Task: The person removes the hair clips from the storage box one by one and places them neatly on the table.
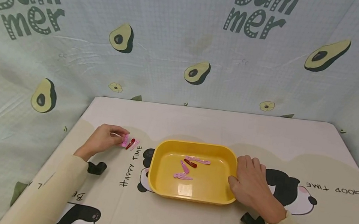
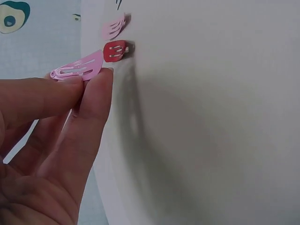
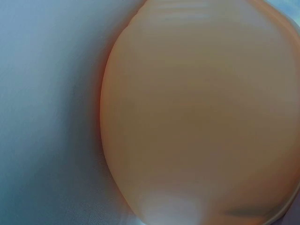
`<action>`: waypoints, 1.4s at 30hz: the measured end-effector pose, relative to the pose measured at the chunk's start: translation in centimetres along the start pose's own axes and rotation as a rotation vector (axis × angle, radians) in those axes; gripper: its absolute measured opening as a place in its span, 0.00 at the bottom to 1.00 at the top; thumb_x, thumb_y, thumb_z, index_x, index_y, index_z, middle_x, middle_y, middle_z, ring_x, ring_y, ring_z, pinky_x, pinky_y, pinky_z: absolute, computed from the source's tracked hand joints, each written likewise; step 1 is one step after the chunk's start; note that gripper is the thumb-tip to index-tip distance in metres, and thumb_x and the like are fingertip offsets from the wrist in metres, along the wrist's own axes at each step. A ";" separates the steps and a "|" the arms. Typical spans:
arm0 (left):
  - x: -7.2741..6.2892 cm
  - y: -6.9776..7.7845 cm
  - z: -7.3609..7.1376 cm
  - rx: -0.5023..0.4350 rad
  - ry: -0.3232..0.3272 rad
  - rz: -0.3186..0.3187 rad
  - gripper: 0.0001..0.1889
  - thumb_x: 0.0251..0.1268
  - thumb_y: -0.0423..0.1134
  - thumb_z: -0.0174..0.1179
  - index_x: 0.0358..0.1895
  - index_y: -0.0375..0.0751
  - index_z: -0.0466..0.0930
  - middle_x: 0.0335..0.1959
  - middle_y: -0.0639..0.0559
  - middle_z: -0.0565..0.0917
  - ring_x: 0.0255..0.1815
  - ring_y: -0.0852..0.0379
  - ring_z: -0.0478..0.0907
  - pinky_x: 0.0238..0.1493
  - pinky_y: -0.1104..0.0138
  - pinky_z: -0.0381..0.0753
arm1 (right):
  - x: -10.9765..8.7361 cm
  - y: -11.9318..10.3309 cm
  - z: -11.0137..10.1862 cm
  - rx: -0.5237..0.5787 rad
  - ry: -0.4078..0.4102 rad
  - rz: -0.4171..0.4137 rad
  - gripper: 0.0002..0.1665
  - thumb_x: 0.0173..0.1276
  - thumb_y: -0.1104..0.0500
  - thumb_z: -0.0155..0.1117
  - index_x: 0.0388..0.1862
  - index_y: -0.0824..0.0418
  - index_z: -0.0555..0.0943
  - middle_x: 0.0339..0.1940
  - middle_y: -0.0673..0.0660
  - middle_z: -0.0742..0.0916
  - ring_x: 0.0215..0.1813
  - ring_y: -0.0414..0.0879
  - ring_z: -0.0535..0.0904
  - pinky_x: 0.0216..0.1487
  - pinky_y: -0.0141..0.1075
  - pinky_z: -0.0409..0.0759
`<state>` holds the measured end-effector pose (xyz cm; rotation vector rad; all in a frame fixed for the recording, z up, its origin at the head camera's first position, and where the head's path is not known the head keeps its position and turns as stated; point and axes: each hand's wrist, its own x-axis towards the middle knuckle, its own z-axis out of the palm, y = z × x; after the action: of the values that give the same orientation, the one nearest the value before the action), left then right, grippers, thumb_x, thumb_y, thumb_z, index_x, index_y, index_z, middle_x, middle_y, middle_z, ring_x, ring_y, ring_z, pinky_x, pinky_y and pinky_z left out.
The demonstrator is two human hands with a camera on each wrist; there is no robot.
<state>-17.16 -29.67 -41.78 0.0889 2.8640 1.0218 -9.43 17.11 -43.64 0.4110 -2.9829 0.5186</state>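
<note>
My left hand (image 1: 105, 140) pinches a pink snap hair clip (image 2: 93, 61) between thumb and fingertips, just over the table at the left. Beside those fingertips a red hair clip (image 1: 130, 143) and a pale pink hair clip (image 1: 135, 145) lie side by side. At the table's middle is a yellow tray (image 1: 165, 170) holding several pink clips and one dark red clip (image 1: 190, 163). My right hand (image 1: 252, 180) grips the tray's right end, thumb at the rim. A blurred tan-orange surface fills most of the right wrist view.
The table is covered by a pale cloth (image 1: 198, 126) printed with pandas and lettering. Behind it hangs a light curtain (image 1: 164, 23) with avocado prints, which also runs along the left and right sides.
</note>
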 end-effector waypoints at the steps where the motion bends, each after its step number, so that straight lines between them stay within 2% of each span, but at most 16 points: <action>1: 0.0 0.0 0.0 0.000 -0.003 -0.007 0.13 0.70 0.33 0.64 0.54 0.37 0.87 0.53 0.39 0.89 0.54 0.42 0.87 0.47 0.67 0.80 | 0.0 0.0 0.0 0.002 0.000 0.000 0.15 0.66 0.59 0.55 0.48 0.67 0.72 0.37 0.56 0.71 0.42 0.53 0.62 0.44 0.44 0.56; 6: 0.0 -0.2 0.1 -0.003 -0.009 -0.018 0.12 0.71 0.34 0.63 0.54 0.37 0.87 0.52 0.39 0.89 0.52 0.45 0.87 0.46 0.67 0.79 | 0.0 -0.1 -0.2 0.003 0.002 -0.004 0.15 0.66 0.59 0.55 0.47 0.66 0.72 0.36 0.56 0.71 0.41 0.53 0.62 0.44 0.44 0.55; 13: 0.2 -0.3 0.1 -0.040 -0.007 -0.022 0.11 0.71 0.32 0.63 0.53 0.34 0.86 0.48 0.38 0.90 0.47 0.49 0.87 0.40 0.72 0.83 | 0.1 -0.2 -0.3 0.002 0.008 -0.003 0.15 0.65 0.59 0.55 0.47 0.66 0.72 0.35 0.56 0.71 0.41 0.53 0.62 0.44 0.44 0.55; 25: 0.2 -0.2 0.0 -0.030 -0.015 -0.030 0.11 0.71 0.33 0.63 0.52 0.37 0.87 0.49 0.40 0.90 0.49 0.49 0.87 0.43 0.69 0.82 | 0.2 -0.3 -0.5 -0.010 0.019 -0.014 0.13 0.65 0.59 0.55 0.45 0.66 0.72 0.34 0.55 0.70 0.41 0.53 0.62 0.44 0.44 0.55; 36: 0.1 -0.2 0.3 0.045 0.004 -0.009 0.11 0.69 0.32 0.64 0.51 0.38 0.89 0.49 0.39 0.91 0.50 0.46 0.88 0.45 0.67 0.82 | 0.1 -0.3 -0.5 -0.003 0.009 -0.005 0.13 0.65 0.59 0.56 0.45 0.65 0.72 0.34 0.55 0.70 0.40 0.53 0.62 0.43 0.43 0.55; 42: 0.1 0.3 0.8 0.066 0.025 -0.013 0.11 0.68 0.31 0.65 0.50 0.36 0.90 0.48 0.39 0.91 0.48 0.46 0.88 0.46 0.64 0.84 | 0.0 -0.3 -0.5 -0.001 0.009 -0.001 0.13 0.65 0.59 0.56 0.45 0.66 0.72 0.34 0.55 0.70 0.40 0.53 0.62 0.43 0.43 0.55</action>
<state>-17.18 -28.93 -42.19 0.0638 2.9169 0.9330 -9.30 17.01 -43.03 0.4091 -2.9745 0.5170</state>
